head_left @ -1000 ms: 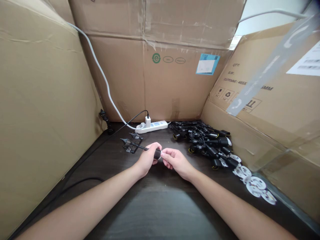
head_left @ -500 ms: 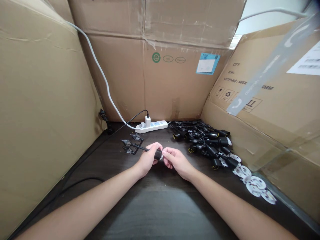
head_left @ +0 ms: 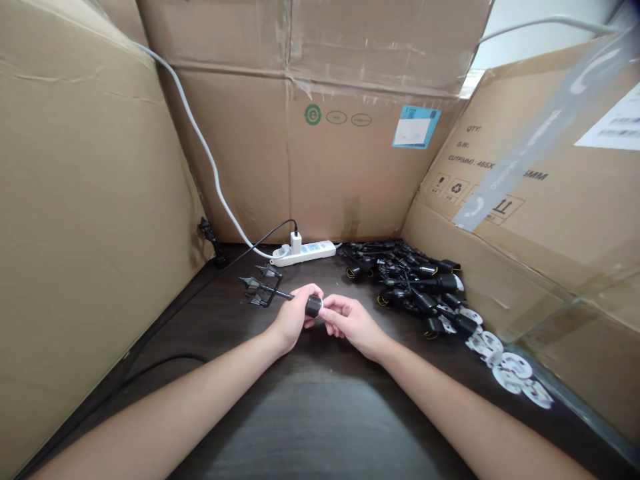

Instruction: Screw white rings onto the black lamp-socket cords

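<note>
My left hand (head_left: 294, 316) is closed around a black part (head_left: 314, 306) with a round barrel end and a thin stem that ends in several pointed prongs (head_left: 260, 289) to the left. My right hand (head_left: 352, 321) pinches the white-rimmed end of the same barrel, fingertips pressed together against it. Both hands rest just above the dark tabletop (head_left: 320, 413) in the middle of the view.
A pile of similar black parts (head_left: 410, 283) lies to the right, with several white round discs (head_left: 505, 367) trailing toward the near right. A white power strip (head_left: 303, 253) with a charger and cables sits at the back. Cardboard boxes (head_left: 320, 133) wall in three sides.
The hands and the black part have shifted very slightly; my right fingers have closed a little tighter on the barrel's end. Nothing else has moved.
</note>
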The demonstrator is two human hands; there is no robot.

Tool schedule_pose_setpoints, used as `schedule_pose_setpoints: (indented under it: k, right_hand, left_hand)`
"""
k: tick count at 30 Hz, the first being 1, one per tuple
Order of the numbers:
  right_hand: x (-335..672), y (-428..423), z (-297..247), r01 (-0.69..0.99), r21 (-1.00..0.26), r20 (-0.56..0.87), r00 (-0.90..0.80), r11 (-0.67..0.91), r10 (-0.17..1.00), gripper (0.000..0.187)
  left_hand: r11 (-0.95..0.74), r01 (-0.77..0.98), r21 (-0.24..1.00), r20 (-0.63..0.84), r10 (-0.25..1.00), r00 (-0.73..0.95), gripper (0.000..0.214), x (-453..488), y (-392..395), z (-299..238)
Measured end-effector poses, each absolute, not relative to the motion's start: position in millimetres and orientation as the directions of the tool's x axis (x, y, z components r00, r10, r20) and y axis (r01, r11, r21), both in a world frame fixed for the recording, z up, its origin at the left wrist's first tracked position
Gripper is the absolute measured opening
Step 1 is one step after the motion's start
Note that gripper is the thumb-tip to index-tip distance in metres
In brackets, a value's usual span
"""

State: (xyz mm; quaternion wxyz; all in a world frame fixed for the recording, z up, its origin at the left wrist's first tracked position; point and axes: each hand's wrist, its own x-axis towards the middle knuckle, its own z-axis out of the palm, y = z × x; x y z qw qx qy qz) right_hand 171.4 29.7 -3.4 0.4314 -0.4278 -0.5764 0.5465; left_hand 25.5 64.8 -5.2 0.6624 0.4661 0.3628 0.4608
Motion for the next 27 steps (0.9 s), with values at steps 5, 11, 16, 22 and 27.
schedule_pose_setpoints:
  k: [5, 11, 16, 22, 27]
  right_hand:
    - [173.4, 29.5, -2.0, 0.02, -0.999, 0.028, -0.261, 0.034, 0.965, 0.043]
    - [171.9, 29.5, -3.0, 0.012, -0.999, 0.035, -0.259, 0.04, 0.965, 0.041]
    - [169.7, 28.2, -2.9, 0.01, -0.999, 0.038, -0.273, 0.043, 0.961, 0.042]
    - [172.0, 28.8, -0.7, 0.018, -0.999, 0.021, -0.277, 0.026, 0.961, 0.043]
    - [174.3, 30.1, -1.4, 0.012, -1.0, 0.015, -0.283, 0.019, 0.959, 0.045]
  left_hand:
    - [0.132, -0.244, 0.961, -0.049, 0.947, 0.316, 0.025, 25.1, 65.5, -7.8]
    - [0.141, -0.241, 0.96, -0.063, 0.95, 0.305, 0.023, 25.8, 65.5, -8.6]
    - [0.149, -0.27, 0.951, -0.064, 0.952, 0.3, 0.023, 26.0, 64.4, -6.5]
    - [0.159, -0.273, 0.949, -0.06, 0.939, 0.338, 0.024, 25.6, 64.5, -5.1]
    - [0.152, -0.265, 0.952, -0.051, 0.935, 0.352, 0.026, 25.2, 65.4, -6.4]
